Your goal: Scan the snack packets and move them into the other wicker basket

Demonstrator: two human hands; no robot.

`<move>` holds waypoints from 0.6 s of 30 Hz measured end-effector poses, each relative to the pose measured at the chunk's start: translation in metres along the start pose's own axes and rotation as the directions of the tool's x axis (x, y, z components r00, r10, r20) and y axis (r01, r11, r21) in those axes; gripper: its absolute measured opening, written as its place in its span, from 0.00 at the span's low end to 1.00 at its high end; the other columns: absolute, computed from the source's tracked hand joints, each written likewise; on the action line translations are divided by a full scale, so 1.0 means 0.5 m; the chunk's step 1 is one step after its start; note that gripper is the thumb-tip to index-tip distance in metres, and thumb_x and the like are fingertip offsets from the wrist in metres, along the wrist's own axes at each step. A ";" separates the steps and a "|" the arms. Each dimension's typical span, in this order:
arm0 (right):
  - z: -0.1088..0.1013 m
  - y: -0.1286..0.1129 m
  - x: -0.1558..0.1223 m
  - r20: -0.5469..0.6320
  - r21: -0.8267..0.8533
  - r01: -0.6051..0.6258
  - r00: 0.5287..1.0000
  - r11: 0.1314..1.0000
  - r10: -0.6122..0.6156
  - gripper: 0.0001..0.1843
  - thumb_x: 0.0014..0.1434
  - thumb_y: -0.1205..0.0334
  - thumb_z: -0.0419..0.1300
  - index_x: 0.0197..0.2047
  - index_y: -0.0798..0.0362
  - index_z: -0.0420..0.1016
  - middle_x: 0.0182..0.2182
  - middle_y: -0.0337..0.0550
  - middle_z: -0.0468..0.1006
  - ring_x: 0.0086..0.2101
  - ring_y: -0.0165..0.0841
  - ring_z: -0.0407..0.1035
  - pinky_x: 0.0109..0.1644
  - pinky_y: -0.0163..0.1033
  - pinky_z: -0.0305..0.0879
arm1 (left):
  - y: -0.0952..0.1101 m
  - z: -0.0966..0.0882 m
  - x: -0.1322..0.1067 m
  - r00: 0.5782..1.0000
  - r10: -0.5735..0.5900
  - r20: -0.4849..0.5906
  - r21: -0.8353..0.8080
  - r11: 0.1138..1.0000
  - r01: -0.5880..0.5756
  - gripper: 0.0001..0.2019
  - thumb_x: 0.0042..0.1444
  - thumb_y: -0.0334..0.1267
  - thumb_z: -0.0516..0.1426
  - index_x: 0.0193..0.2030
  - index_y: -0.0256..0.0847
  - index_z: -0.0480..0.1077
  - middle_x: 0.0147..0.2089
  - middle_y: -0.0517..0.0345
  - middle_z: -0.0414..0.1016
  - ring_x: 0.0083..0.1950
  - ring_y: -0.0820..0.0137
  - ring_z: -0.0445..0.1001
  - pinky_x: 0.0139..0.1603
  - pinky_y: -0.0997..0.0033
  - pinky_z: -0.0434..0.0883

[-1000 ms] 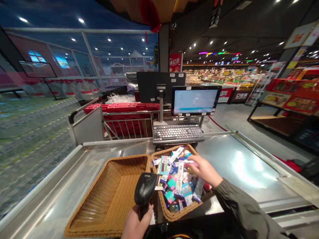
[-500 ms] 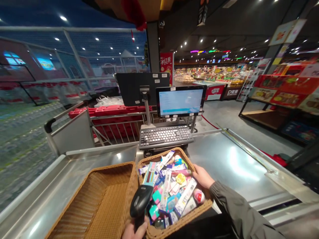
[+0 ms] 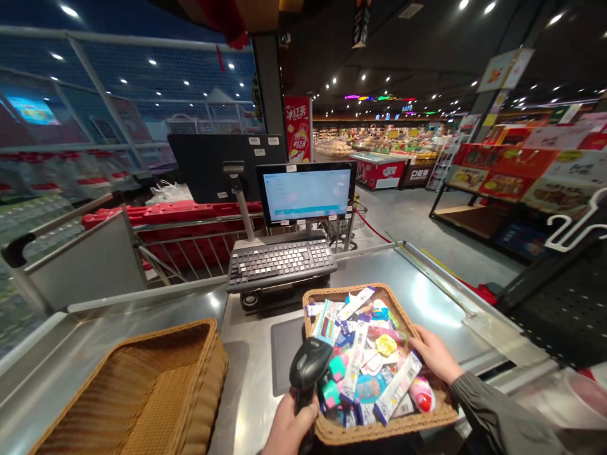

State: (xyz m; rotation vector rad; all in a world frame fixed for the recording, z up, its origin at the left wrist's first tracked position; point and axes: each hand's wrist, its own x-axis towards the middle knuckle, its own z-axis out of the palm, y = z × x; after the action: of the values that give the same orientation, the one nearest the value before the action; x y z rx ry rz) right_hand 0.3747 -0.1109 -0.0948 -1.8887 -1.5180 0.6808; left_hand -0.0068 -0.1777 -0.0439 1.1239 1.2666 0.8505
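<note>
A woven basket (image 3: pixel 382 436) full of small wrapped goods is in front of me, slightly tilted. White-and-purple stick packets (image 3: pixel 397 387), a pink-and-red egg-shaped item (image 3: pixel 422 394) and a yellow piece (image 3: pixel 386 345) lie in it. My right hand (image 3: pixel 434 354) grips its right rim, fingers partly hidden behind the edge. In my left hand (image 3: pixel 294 420) is a black barcode scanner (image 3: pixel 310 363), its head over the basket's left edge. Whether the left hand also touches the basket, I cannot tell.
A second woven basket (image 3: pixel 202 392), with nothing in it, stands at left on the metal counter (image 3: pixel 246 366). Behind are a keyboard (image 3: pixel 282 262), a lit monitor (image 3: pixel 308 196) and a dark screen back (image 3: pixel 213 167). A grey pad (image 3: pixel 282 354) lies beside the full basket.
The full basket has moved right, away from the empty one, with both hands and the scanner. A gap and the grey pad now show between the baskets. My view has turned right.
</note>
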 end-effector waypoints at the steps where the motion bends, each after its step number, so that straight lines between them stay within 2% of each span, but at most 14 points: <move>1: -0.014 0.014 0.007 -0.017 -0.006 -0.017 1.000 1.000 0.016 0.25 0.48 0.54 0.50 0.47 0.53 0.75 0.47 0.50 0.82 0.48 0.45 0.75 0.55 0.46 0.68 | 0.014 0.017 0.026 1.000 0.026 0.012 -0.025 0.999 -0.026 0.17 0.48 0.50 0.61 0.35 0.36 0.73 0.34 0.51 0.77 0.40 0.58 0.75 0.47 0.61 0.72; 3: -0.038 0.035 0.028 -0.043 -0.018 -0.040 0.998 0.999 0.039 0.24 0.48 0.54 0.50 0.45 0.53 0.76 0.46 0.51 0.82 0.47 0.45 0.76 0.53 0.45 0.70 | 0.040 0.044 0.078 0.995 0.097 0.025 -0.065 0.993 -0.096 0.17 0.47 0.49 0.62 0.37 0.35 0.74 0.37 0.50 0.77 0.44 0.58 0.73 0.50 0.61 0.71; 5: -0.061 0.048 0.061 -0.055 -0.028 -0.044 0.998 0.999 0.042 0.24 0.48 0.54 0.49 0.44 0.54 0.76 0.45 0.52 0.82 0.46 0.46 0.76 0.53 0.47 0.70 | 0.058 0.068 0.119 0.987 0.140 0.083 -0.052 0.989 -0.136 0.17 0.45 0.48 0.63 0.34 0.35 0.73 0.35 0.51 0.76 0.44 0.58 0.73 0.50 0.61 0.70; 7: -0.088 0.057 0.102 -0.049 -0.035 -0.025 0.999 0.999 0.024 0.24 0.49 0.55 0.50 0.46 0.54 0.76 0.47 0.51 0.81 0.47 0.45 0.75 0.54 0.47 0.69 | 0.060 0.093 0.141 0.985 0.121 0.119 -0.092 0.990 -0.111 0.16 0.44 0.48 0.63 0.32 0.35 0.72 0.33 0.52 0.75 0.42 0.59 0.72 0.48 0.61 0.69; 9: -0.117 0.067 0.143 -0.023 -0.043 -0.003 1.000 0.999 0.002 0.22 0.51 0.58 0.51 0.48 0.53 0.75 0.48 0.49 0.81 0.49 0.43 0.74 0.56 0.45 0.68 | 0.050 0.122 0.146 0.991 0.081 0.110 -0.159 0.985 -0.063 0.16 0.46 0.48 0.62 0.33 0.36 0.71 0.33 0.53 0.74 0.41 0.61 0.72 0.47 0.62 0.69; 13: -0.162 0.099 0.196 0.057 -0.086 -0.008 0.998 0.996 0.013 0.14 0.63 0.60 0.54 0.50 0.52 0.73 0.50 0.47 0.78 0.49 0.39 0.72 0.57 0.46 0.67 | 0.033 0.184 0.143 0.996 0.029 0.086 -0.199 0.980 -0.011 0.14 0.47 0.46 0.61 0.34 0.37 0.70 0.35 0.53 0.75 0.41 0.60 0.72 0.46 0.63 0.69; 15: -0.170 0.119 0.205 0.092 -0.128 -0.039 0.994 0.991 0.051 0.16 0.65 0.56 0.58 0.53 0.53 0.71 0.52 0.47 0.74 0.47 0.37 0.72 0.52 0.49 0.71 | 0.040 0.208 0.149 0.992 0.044 0.121 -0.178 0.984 -0.022 0.13 0.47 0.46 0.61 0.33 0.37 0.71 0.34 0.53 0.74 0.41 0.60 0.72 0.46 0.62 0.69; 18: -0.169 0.135 0.206 0.114 -0.190 -0.078 0.988 0.979 0.101 0.17 0.65 0.55 0.58 0.55 0.52 0.69 0.53 0.47 0.73 0.47 0.37 0.72 0.50 0.49 0.72 | 0.064 0.225 0.167 0.965 0.135 0.223 -0.139 0.985 -0.106 0.12 0.49 0.43 0.61 0.33 0.36 0.72 0.35 0.52 0.75 0.45 0.59 0.72 0.49 0.62 0.68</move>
State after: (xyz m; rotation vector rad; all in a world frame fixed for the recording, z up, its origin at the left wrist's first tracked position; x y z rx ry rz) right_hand 0.5019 -0.0327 -0.0885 -2.0985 -1.6302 0.7304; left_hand 0.1193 -0.1085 -0.0429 1.1709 0.9465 0.8503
